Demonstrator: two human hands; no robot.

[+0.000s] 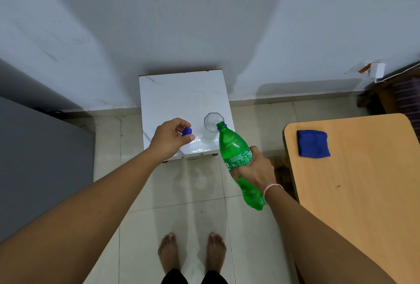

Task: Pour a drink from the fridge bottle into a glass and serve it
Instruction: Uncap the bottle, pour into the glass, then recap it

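The right hand (254, 170) grips the green bottle (236, 158) round its middle, fingers wrapped on the label, tilting its open neck over the rim of the clear glass (212, 124) standing on the small white bench (172, 95). Just beside it, the left hand (170, 138) pinches the blue cap (187, 131) in its fingers

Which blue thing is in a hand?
The small blue cap, pinched by the left hand over the white stand. The blue cloth lies untouched on the wooden table.
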